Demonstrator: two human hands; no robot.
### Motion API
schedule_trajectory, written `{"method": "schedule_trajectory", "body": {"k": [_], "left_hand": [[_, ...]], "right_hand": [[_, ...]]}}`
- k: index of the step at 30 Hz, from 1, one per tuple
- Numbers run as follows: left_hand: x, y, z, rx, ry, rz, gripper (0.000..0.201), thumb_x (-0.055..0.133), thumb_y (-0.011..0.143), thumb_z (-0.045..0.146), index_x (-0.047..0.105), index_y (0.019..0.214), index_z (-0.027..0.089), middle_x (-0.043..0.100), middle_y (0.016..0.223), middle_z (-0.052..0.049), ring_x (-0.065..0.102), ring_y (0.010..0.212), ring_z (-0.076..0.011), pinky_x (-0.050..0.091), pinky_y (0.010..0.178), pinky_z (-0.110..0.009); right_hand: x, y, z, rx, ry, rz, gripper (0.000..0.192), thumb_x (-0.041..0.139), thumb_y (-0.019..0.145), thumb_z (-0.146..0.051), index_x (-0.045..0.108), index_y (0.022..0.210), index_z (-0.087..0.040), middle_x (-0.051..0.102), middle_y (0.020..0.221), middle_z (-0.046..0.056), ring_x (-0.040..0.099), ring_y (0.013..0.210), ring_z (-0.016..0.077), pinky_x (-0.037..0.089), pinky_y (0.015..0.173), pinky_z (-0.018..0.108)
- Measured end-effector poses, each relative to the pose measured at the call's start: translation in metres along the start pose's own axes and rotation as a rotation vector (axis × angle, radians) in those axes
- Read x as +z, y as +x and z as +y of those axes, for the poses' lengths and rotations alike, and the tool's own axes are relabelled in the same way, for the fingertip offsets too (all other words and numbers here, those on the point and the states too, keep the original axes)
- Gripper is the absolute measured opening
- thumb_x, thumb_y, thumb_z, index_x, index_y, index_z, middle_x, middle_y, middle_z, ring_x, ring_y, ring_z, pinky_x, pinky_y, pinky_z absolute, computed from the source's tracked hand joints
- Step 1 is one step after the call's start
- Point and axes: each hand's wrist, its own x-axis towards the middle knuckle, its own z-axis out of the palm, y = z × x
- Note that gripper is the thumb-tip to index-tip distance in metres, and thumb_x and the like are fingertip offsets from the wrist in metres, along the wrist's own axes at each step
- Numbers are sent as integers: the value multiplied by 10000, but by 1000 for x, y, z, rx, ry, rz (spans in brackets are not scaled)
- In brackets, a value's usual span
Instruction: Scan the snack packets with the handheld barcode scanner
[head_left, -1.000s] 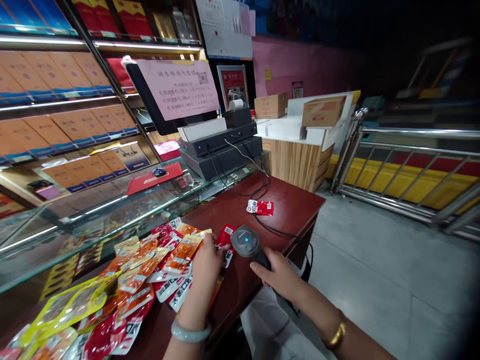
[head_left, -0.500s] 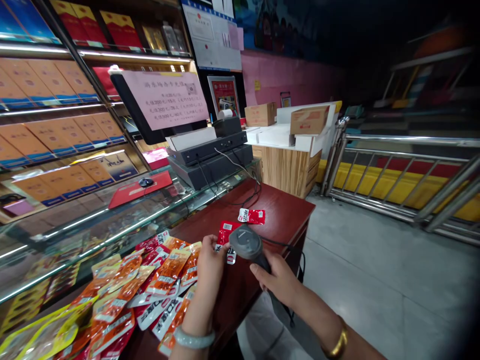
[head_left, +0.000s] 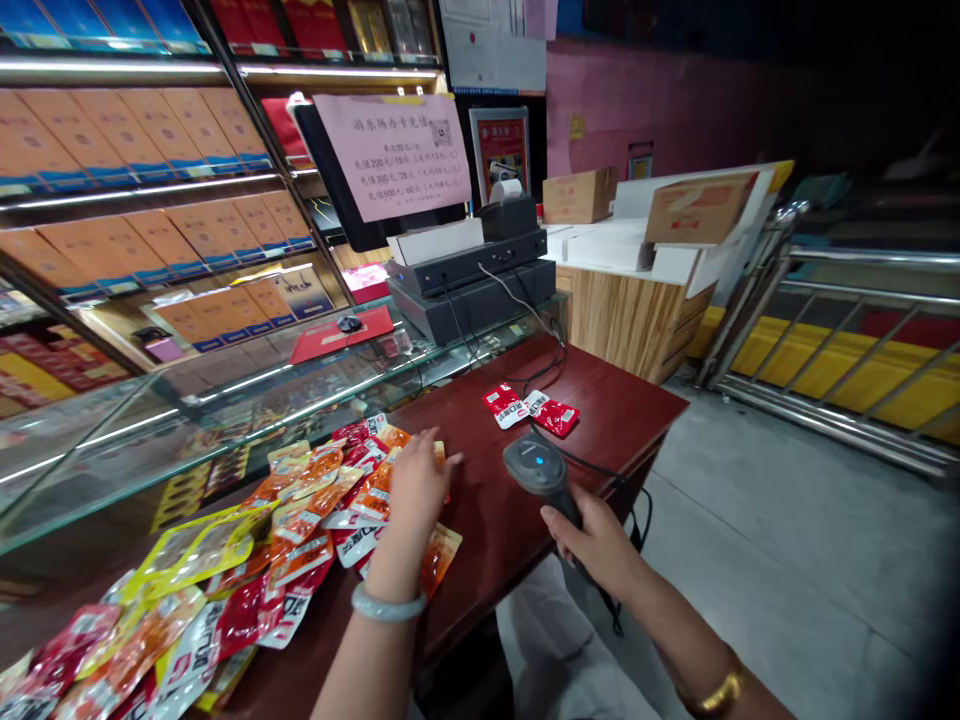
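My right hand (head_left: 596, 540) grips the handle of a dark barcode scanner (head_left: 536, 465), held just above the red-brown table (head_left: 615, 420). My left hand (head_left: 416, 485) rests fingers-down on the near edge of a heap of red and orange snack packets (head_left: 315, 520), touching the top ones; I cannot tell if it grips one. Two red packets (head_left: 531, 408) lie side by side further along the table, beyond the scanner. The scanner's cable (head_left: 592, 470) runs across the table to the right.
A glass display counter (head_left: 225, 400) runs along the left, with shelves of orange boxes (head_left: 150, 130) behind it. A black cash register (head_left: 472, 280) with a pink notice stands at the counter's end. Cardboard boxes (head_left: 697, 210) sit on a wooden stand; a metal railing (head_left: 862, 340) lies right.
The red packet my left hand held in front of the scanner now lies beside the other one further along the table. My left hand has gone back to the heap.
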Motion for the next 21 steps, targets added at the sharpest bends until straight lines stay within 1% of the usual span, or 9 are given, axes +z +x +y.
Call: {"method": "schedule_trajectory", "body": {"k": [2, 4, 7, 9, 11, 14, 16, 18, 21], "left_hand": [[-25, -12, -26, -56, 347, 40, 493, 569, 942, 283, 604, 1359, 21, 668, 1307, -284, 608, 1254, -399, 428, 1095, -527], [-43, -21, -43, -135, 556, 13, 459, 557, 940, 335, 653, 1276, 38, 689, 1232, -273, 603, 1219, -427, 451, 1035, -535], [-54, -27, -53, -206, 665, -54, 463, 597, 903, 471, 695, 1148, 91, 676, 1240, -248, 575, 1219, -443, 460, 988, -521], [-52, -28, -55, -224, 673, -67, 467, 598, 889, 500, 684, 1122, 105, 661, 1264, -245, 570, 1223, -435, 459, 976, -513], [-49, -29, -55, -225, 654, -37, 465, 596, 880, 504, 659, 1120, 111, 657, 1266, -252, 575, 1221, -431, 462, 958, -509], [-45, -28, -56, -231, 512, 30, 458, 582, 882, 522, 608, 1128, 137, 708, 1111, -220, 643, 1119, -402, 486, 878, -463], [-43, -25, -52, -265, 295, 50, 461, 587, 871, 555, 573, 1129, 173, 718, 917, -131, 698, 924, -345, 500, 765, -403], [-40, -18, -45, -288, 35, 63, 489, 632, 822, 602, 543, 1094, 206, 668, 764, -35, 683, 725, -281, 488, 650, -352], [-29, -6, -28, -245, -280, 79, 522, 688, 753, 629, 503, 1035, 230, 600, 668, 45, 632, 561, -214, 480, 546, -315]], "right_hand": [[5, 1, -3, -7, 3, -14, 308, 615, 947, -486, 657, 1058, -202, 621, 575, -16, 628, 547, 195, 484, 537, 276], [11, 2, -6, -19, 1, -43, 277, 615, 949, -465, 657, 1041, -207, 595, 554, -28, 608, 530, 187, 468, 530, 272], [21, 3, -9, -37, -4, -86, 238, 622, 943, -427, 658, 1029, -208, 575, 550, -36, 581, 512, 176, 450, 522, 269], [26, 3, -10, -43, -5, -96, 231, 631, 936, -416, 662, 1028, -207, 581, 560, -34, 588, 524, 180, 457, 533, 273], [30, 2, -10, -44, -5, -96, 234, 636, 932, -415, 667, 1029, -204, 585, 563, -33, 593, 532, 184, 463, 538, 275], [33, 1, -12, -44, -2, -96, 254, 637, 927, -416, 674, 1042, -192, 593, 569, -29, 586, 526, 182, 462, 532, 274], [35, 1, -14, -50, 10, -90, 256, 642, 924, -412, 679, 1048, -191, 596, 569, -30, 576, 514, 176, 457, 521, 269], [37, 3, -18, -58, 37, -77, 258, 651, 923, -411, 685, 1060, -195, 593, 561, -37, 567, 499, 167, 454, 513, 261], [40, 9, -26, -72, 83, -55, 300, 661, 926, -432, 690, 1102, -191, 571, 536, -54, 547, 467, 149, 446, 494, 249]]}}
